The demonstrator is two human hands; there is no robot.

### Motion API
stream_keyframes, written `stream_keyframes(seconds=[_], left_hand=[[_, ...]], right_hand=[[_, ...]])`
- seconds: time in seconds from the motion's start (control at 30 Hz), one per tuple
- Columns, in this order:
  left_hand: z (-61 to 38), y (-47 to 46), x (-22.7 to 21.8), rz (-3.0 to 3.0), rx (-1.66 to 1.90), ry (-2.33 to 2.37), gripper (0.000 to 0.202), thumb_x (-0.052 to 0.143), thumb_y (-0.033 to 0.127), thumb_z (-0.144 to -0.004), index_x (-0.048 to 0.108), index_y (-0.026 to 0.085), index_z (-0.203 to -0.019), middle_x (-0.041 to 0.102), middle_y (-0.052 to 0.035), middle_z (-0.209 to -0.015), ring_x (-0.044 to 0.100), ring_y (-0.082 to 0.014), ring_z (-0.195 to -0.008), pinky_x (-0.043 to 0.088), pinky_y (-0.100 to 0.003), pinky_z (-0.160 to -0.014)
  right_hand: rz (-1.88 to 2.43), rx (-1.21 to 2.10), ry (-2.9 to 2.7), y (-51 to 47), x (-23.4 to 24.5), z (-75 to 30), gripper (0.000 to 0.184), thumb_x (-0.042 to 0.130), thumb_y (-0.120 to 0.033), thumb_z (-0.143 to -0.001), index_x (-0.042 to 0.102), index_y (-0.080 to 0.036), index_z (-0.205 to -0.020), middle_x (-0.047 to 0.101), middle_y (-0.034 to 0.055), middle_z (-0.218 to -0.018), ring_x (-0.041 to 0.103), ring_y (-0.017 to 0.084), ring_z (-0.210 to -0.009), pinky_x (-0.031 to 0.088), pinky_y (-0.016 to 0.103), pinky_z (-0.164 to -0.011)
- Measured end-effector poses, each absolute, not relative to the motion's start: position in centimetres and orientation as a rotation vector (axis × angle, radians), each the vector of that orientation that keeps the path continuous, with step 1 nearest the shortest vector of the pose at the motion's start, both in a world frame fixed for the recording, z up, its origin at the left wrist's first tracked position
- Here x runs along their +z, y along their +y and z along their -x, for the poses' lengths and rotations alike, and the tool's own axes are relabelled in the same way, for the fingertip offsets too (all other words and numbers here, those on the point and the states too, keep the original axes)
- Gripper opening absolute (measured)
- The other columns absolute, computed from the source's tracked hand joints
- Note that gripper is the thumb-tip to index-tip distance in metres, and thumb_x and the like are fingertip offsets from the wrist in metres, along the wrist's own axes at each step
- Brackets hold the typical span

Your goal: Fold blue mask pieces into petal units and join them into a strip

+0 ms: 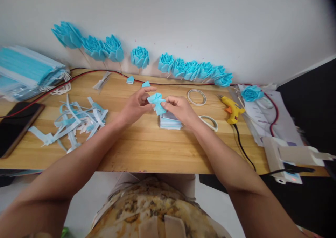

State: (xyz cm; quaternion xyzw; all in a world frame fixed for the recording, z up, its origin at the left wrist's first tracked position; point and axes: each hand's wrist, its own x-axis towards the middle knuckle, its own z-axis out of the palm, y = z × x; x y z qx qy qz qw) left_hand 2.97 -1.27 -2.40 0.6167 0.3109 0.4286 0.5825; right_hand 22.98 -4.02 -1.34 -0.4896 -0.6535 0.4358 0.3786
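Between my two hands is a small folded piece of blue mask fabric (156,103), held above the table. My left hand (136,105) pinches its left edge with the thumb, the forefinger raised and curved over it. On the other side, my right hand (178,107) grips the piece between thumb and fingers. Just below sits a stack of cut fabric squares (170,121), partly covered by my right hand. Two small folded blue petals, one of them a petal (130,79) to the left, lie behind my hands.
Blue fabric flowers (192,70) on sticks lean along the wall. Fabric scraps (78,119), a phone (18,126) and a pile of masks (28,70) lie left. Tape rolls (196,97), a yellow glue gun (232,109), a flower (252,93) and a power strip (279,161) are right.
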Motion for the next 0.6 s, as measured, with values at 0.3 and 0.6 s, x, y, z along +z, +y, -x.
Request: stream_keyframes(seconds=[0.3,0.6], left_hand=[[-3.32,-1.46,-2.35,-1.463,0.982,0.703,0.053,0.077,0.019,-0.072,0.058,0.019,-0.122,0.055,0.0052,-0.069,0.057,-0.0100,-0.063,0.046,-0.022,-0.059],[-3.29,-1.84,-1.52,-1.506,0.883,0.731,0.059,0.078,0.018,-0.071,0.057,0.019,-0.126,0.060,0.0032,-0.072,0.059,-0.0115,-0.066,0.046,-0.023,-0.061]], right_hand=[[1.122,1.277,-1.535,-4.38,-0.65,-22.62,0.032,0.066,-0.051,-0.083,0.066,-0.019,-0.084,0.064,0.0003,-0.078,0.056,0.013,-0.072,0.045,0.025,-0.069],[1.194,1.122,-1.620,-4.24,-1.40,-22.76,0.028,0.064,-0.044,-0.083,0.058,-0.019,-0.072,0.053,-0.0035,-0.066,0.045,0.010,-0.062,0.035,0.024,-0.059]])
